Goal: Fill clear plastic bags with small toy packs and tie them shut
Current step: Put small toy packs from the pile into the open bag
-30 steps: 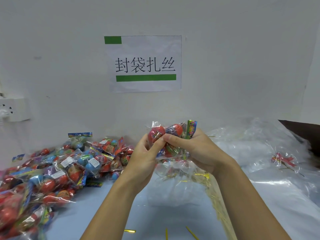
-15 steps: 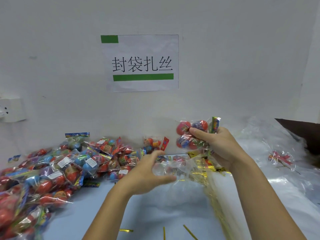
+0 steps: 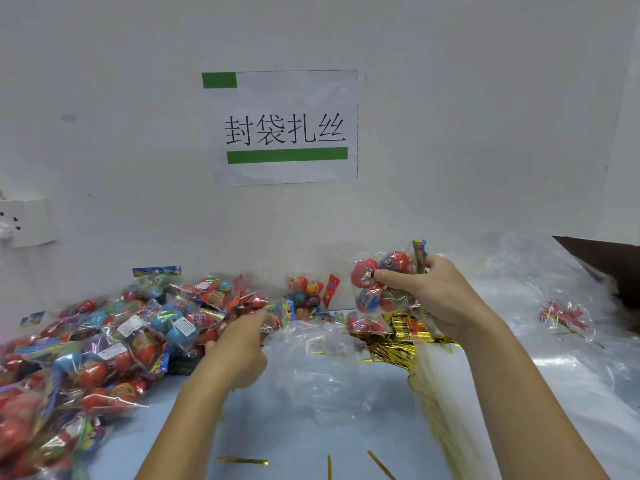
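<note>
Right hand: the right hand point(image 3: 431, 296) was raised above the table point(image 3: 277, 427), and a toy pack point(image 3: 381, 282) with red balls inside was gripped by its curled fingers and thumb.
Toy pack: it was held in the air, to the right of the middle, in front of the wall point(image 3: 450, 133), and no part of it touched the table.
Left hand: the left hand point(image 3: 239, 351) was stretched forward toward the pile point(image 3: 104, 341). It was blurred, so it could not be told if the fingers were straight or closed on something.
Pile: many toy packs with red and blue balls were heaped on the left side of the table, up to the wall. A few packs point(image 3: 308, 296) were seen apart from the heap, near the wall, between the two hands.
Clear bag: a crumpled clear bag point(image 3: 318, 362) was laid on the table between the two forearms, just beside the left hand.
Gold ties: a bundle of gold ties point(image 3: 401, 344) was laid under the right wrist, and some single ties point(image 3: 242, 460) were scattered on the near edge of the table.
Bags: a stack of clear bags point(image 3: 554, 341) was spread on the right side of the table.
Sign: a paper sign point(image 3: 284, 128) with green bars was fixed on the wall.
Socket: a white socket point(image 3: 24, 221) was seen on the wall at the left edge.
</note>
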The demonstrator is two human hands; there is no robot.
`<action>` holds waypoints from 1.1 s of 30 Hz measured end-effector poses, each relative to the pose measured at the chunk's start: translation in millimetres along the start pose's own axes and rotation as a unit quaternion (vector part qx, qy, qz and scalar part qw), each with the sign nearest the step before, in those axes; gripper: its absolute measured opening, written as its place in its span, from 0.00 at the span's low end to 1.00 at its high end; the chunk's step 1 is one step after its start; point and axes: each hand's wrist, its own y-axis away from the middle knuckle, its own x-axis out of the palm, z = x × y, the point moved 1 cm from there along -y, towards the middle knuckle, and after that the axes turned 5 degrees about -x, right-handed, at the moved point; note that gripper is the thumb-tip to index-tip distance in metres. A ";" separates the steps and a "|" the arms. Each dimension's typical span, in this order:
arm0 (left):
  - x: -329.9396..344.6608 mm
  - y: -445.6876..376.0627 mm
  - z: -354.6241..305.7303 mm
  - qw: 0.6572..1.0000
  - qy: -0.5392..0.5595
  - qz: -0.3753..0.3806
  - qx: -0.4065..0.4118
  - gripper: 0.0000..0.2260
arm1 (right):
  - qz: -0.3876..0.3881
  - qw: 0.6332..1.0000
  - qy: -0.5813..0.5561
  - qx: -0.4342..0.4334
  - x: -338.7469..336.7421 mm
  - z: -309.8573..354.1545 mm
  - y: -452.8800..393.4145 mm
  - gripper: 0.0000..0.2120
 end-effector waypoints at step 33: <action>-7.9 18.0 -44.6 0.976 0.134 -0.163 0.044 0.07 | 0.256 0.942 0.201 -0.083 23.7 41.1 28.9 0.14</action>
